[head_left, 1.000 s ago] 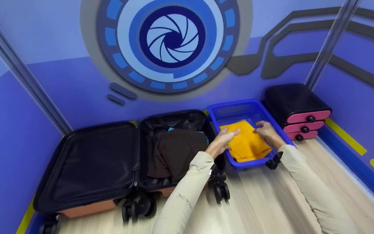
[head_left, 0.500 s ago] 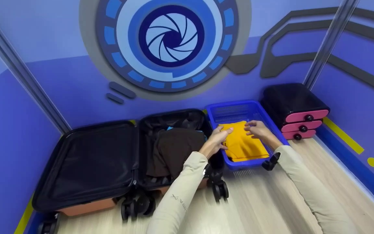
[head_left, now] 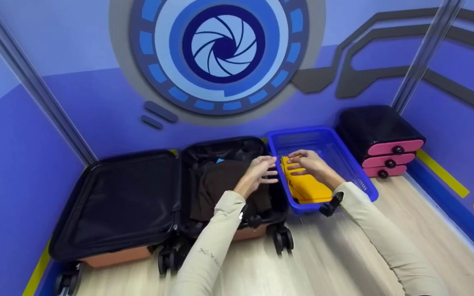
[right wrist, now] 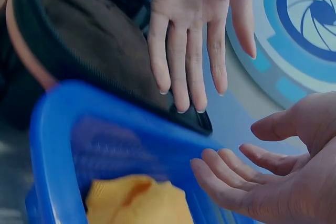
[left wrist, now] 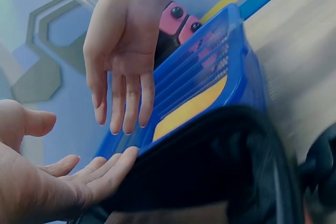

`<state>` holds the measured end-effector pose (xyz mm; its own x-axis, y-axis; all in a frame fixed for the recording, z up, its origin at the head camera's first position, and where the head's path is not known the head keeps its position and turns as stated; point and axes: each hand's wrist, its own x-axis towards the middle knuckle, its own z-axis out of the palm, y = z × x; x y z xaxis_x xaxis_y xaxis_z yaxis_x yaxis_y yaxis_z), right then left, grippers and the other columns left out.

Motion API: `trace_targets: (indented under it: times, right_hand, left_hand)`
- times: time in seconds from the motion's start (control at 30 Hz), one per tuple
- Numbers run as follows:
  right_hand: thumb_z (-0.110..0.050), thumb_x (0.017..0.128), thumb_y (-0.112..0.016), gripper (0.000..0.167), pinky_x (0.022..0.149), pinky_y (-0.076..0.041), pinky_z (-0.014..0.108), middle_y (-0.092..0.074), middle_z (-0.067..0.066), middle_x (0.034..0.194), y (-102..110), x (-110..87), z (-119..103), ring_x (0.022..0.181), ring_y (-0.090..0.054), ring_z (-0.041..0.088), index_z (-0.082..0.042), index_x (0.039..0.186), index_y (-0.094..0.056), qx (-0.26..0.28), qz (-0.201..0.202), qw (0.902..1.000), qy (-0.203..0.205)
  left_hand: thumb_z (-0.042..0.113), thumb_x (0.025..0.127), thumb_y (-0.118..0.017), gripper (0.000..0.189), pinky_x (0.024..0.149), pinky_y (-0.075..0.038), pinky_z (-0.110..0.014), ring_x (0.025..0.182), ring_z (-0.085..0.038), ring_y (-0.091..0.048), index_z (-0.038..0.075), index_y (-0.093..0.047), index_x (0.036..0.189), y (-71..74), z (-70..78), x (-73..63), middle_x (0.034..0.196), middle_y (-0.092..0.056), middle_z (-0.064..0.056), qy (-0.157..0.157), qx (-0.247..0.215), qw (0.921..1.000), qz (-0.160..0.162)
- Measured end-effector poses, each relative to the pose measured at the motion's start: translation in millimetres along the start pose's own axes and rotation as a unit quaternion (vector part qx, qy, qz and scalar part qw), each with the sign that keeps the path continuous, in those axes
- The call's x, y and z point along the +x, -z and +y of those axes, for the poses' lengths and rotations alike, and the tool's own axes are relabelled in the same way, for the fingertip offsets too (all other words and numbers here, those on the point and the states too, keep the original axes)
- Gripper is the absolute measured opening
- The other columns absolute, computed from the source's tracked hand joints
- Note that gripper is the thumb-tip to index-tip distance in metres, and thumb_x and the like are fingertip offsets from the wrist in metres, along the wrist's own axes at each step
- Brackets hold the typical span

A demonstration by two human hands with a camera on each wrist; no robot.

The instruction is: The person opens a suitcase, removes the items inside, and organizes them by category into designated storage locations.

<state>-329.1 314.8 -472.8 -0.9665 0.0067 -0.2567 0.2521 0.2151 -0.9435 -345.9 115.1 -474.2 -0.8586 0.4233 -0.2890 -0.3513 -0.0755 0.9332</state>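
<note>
Suitcase (head_left: 126, 201) lay open on floor (head_left: 323, 255) at left, clothing (head_left: 216, 181) in its right half. Basket (head_left: 298, 142) sat just right, cloth (head_left: 311, 189) inside, toward its left. Drawer unit (head_left: 385, 127) stood right of basket; wall (head_left: 76, 102) behind all three. Left hand (head_left: 257, 172) was over suitcase's right half, right hand (head_left: 311, 164) over cloth.

Blue walls (head_left: 84, 102), one bearing a round emblem (head_left: 224, 48), border a pale wood-grained floor (head_left: 303, 263).
</note>
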Motion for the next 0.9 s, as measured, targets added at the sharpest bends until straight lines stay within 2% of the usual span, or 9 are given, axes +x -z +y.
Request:
trace_targets:
  times: [0.1, 0.23, 0.37, 0.47, 0.63, 0.77, 0.83, 0.9]
  right_hand:
    - [-0.008, 0.109, -0.049, 0.041, 0.104, -0.055, 0.05, -0.059, 0.03, 0.137, -13.8, 3.0, -3.7, 0.122, -0.066, 0.041, 0.012, 0.144, -0.046, 0.015, -0.022, 0.9996, 0.003]
    - [-0.006, 0.108, -0.048, 0.04, 0.1, -0.057, 0.05, -0.06, 0.028, 0.131, -28.9, 7.0, -7.9, 0.111, -0.07, 0.038, 0.015, 0.143, -0.044, 0.034, -0.044, 0.9984, 0.013]
    - [-0.003, 0.108, -0.047, 0.032, 0.098, -0.058, 0.051, -0.066, 0.017, 0.115, -42.7, 11.5, -12.0, 0.1, -0.073, 0.03, 0.012, 0.136, -0.048, 0.044, -0.06, 0.9972, 0.01]
    - [-0.002, 0.108, -0.046, 0.029, 0.101, -0.056, 0.053, -0.066, 0.013, 0.108, -50.9, 13.8, -14.5, 0.096, -0.074, 0.028, 0.009, 0.134, -0.05, 0.045, -0.067, 0.9967, 0.005]
    - [-0.005, 0.107, -0.05, 0.035, 0.098, -0.059, 0.048, -0.064, 0.026, 0.124, -64.6, 13.3, -17.0, 0.09, -0.072, 0.022, 0.012, 0.138, -0.049, -0.014, -0.067, 0.9976, 0.015]
    - [-0.008, 0.105, -0.056, 0.042, 0.088, -0.063, 0.04, -0.064, 0.026, 0.124, -75.0, 12.1, -15.8, 0.083, -0.067, 0.016, 0.012, 0.141, -0.048, -0.063, -0.066, 0.9955, 0.027]
    - [-0.008, 0.104, -0.058, 0.046, 0.088, -0.062, 0.041, -0.064, 0.027, 0.125, -78.8, 12.4, -14.0, 0.085, -0.065, 0.019, 0.011, 0.143, -0.046, -0.077, -0.068, 0.9943, 0.028]
    - [-0.01, 0.103, -0.059, 0.052, 0.093, -0.06, 0.045, -0.061, 0.029, 0.132, -82.0, 12.8, -12.5, 0.094, -0.065, 0.025, 0.011, 0.147, -0.042, -0.098, -0.07, 0.9924, 0.028]
  left_hand:
    - [0.019, 0.106, -0.06, 0.042, 0.101, -0.057, -0.052, 0.129, -0.045, -0.061, 0.0, -0.052, 0.142, 15.3, 2.1, -5.1, 0.148, -0.055, -0.029, -0.013, 0.008, 0.9997, 0.018]
    - [0.019, 0.106, -0.059, 0.037, 0.097, -0.059, -0.048, 0.121, -0.04, -0.067, 0.001, -0.056, 0.137, 32.4, 5.3, -10.9, 0.142, -0.06, -0.026, -0.031, 0.025, 0.9985, 0.037]
    - [0.018, 0.106, -0.059, 0.033, 0.092, -0.062, -0.043, 0.108, -0.03, -0.071, 0.002, -0.058, 0.134, 50.0, 8.3, -15.0, 0.132, -0.066, -0.019, -0.04, 0.033, 0.9968, 0.061]
    - [0.017, 0.105, -0.059, 0.033, 0.091, -0.062, -0.042, 0.107, -0.029, -0.071, 0.002, -0.059, 0.134, 62.7, 10.6, -17.9, 0.129, -0.066, -0.018, -0.047, 0.036, 0.9949, 0.082]
    - [0.017, 0.105, -0.06, 0.033, 0.092, -0.062, -0.043, 0.109, -0.032, -0.07, 0.001, -0.059, 0.133, 84.9, 11.3, -25.9, 0.129, -0.066, -0.019, -0.055, 0.045, 0.9905, 0.117]
    - [0.016, 0.104, -0.06, 0.032, 0.092, -0.062, -0.045, 0.114, -0.038, -0.069, -0.001, -0.06, 0.131, 102.2, 7.8, -32.3, 0.129, -0.066, -0.022, -0.064, 0.057, 0.9852, 0.148]
    - [0.015, 0.104, -0.06, 0.032, 0.094, -0.061, -0.047, 0.117, -0.041, -0.067, -0.001, -0.06, 0.131, 110.1, 5.7, -34.3, 0.129, -0.066, -0.022, -0.068, 0.065, 0.9816, 0.166]
    - [0.013, 0.103, -0.06, 0.033, 0.097, -0.059, -0.05, 0.119, -0.041, -0.065, -0.003, -0.059, 0.131, 117.2, 3.3, -35.6, 0.13, -0.065, -0.022, -0.074, 0.079, 0.9769, 0.184]
